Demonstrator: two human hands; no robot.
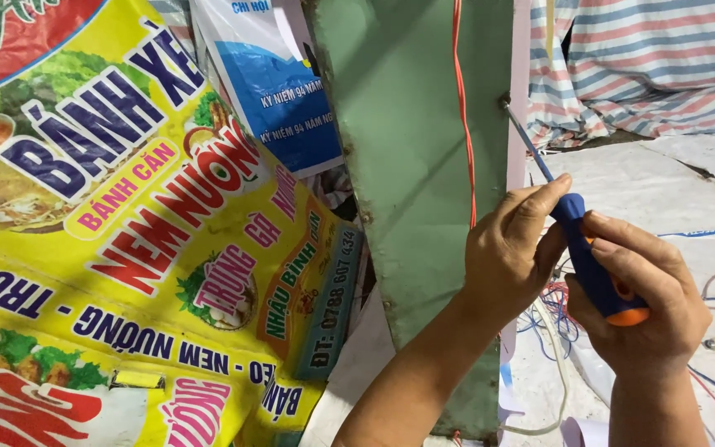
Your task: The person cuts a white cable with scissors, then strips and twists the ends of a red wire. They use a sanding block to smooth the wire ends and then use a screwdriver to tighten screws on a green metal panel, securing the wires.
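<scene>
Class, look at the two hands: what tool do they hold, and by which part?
A screwdriver. The right hand grips its blue and orange handle; the left hand steadies the handle's front end, near the shaft. The tip meets the green panel.

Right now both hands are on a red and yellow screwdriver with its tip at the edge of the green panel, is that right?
Not quite: the screwdriver has a blue and orange handle, not red and yellow. The head view shows the left hand and right hand both on it, its tip at the edge of the green panel.
</scene>
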